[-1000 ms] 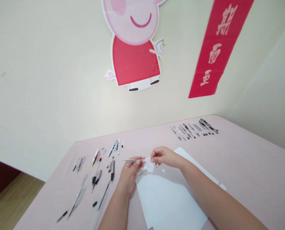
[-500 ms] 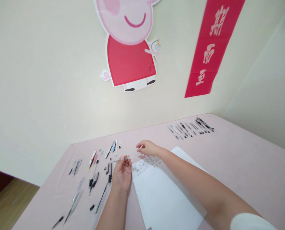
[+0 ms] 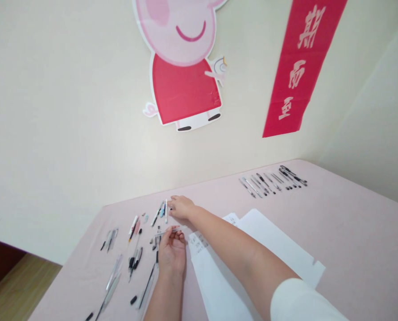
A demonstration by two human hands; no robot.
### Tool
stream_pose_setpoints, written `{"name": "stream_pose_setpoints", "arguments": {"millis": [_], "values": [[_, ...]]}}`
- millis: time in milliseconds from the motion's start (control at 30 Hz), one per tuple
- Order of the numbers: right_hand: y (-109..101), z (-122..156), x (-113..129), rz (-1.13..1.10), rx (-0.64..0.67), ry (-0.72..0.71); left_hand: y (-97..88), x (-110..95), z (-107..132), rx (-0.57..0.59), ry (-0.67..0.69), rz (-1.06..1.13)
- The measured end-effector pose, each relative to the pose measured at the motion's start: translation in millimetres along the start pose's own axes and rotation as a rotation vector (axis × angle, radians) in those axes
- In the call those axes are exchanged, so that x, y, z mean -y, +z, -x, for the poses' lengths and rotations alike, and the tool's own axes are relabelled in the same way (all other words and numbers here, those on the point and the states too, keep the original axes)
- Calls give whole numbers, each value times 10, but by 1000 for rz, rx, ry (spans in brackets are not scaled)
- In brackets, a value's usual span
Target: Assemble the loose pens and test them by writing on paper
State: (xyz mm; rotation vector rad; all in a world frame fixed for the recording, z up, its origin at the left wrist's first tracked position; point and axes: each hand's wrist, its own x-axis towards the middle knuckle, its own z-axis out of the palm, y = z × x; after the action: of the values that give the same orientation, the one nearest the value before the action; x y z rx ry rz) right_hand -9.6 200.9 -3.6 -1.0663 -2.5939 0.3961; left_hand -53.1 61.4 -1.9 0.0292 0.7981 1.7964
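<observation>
Translucent pen (image 3: pixel 182 228), left grip (image 3: pixel 172 256) — narrowly pinching it

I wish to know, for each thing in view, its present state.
Left hand: palm up, fingers curled
Clear pen tube: in left hand
Right hand: extended, beside white pen, contact unclear
White pen: lying flat
Paper sheets: overlapping, partly handwritten
Right-side pens: in a row
Left-side pens: scattered loosely
Pig cutout: against wall
Red banner: hanging

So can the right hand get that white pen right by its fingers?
Yes, it looks like it. The right hand has its fingertips right beside the white pen, and nothing seems to block them. The left hand is closer to the person, out of the way.
</observation>
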Motion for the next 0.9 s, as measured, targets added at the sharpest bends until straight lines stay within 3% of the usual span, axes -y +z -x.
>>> {"name": "stream_pose_setpoints", "arguments": {"millis": [267, 500, 600, 767, 900], "values": [[57, 98, -54, 64, -21, -138, -9, 2, -10, 8, -7, -1], [-57, 639, -288, 83, -40, -221, 2, 25, 9, 3, 13, -44], [-153, 912, -405, 85, -90, -232, 28, 57, 58, 67, 37, -110], [-348, 1246, -424, 17, -160, -157, 71, 97, 125, 221, 3, -185], [-433, 1458, -265, -260, -307, 45, 83, 80, 128, 274, 4, -216]]}}
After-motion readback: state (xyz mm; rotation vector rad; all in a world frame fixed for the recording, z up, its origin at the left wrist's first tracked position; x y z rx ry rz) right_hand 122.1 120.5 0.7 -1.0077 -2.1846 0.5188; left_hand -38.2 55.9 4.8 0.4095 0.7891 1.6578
